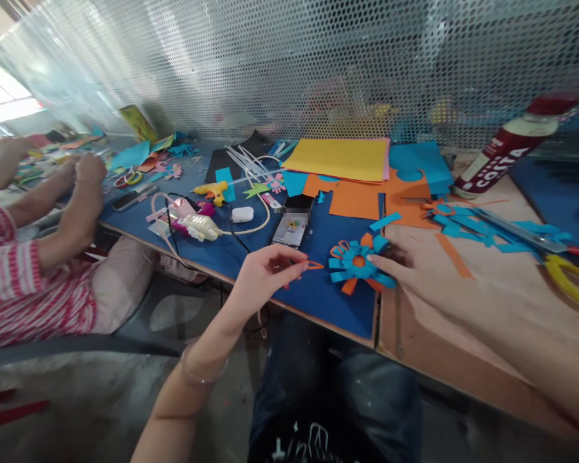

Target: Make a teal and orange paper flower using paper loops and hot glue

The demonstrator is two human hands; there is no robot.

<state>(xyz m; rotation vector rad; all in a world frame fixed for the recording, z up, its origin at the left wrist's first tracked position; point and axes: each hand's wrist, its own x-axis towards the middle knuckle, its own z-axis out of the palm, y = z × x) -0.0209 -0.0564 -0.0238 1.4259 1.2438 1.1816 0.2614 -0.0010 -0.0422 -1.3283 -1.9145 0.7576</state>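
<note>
Between the thumb and fingertips of my left hand is a small orange paper loop, pointed at its far end. To its right, a blue and orange paper flower rests on the blue tabletop, with strip petals around an orange centre. My right hand grips the flower at its right side, thumb on top by the centre; its other fingers are partly hidden. A phone with a lit screen lies just beyond my left hand. Behind the flower is a loose blue strip.
Yellow sheets and orange paper lie at the back. Scissors, blue strips and a Costa bottle are on the right. A yellow glue gun, earbud case and power strip lie left. Another person's hands work farther left.
</note>
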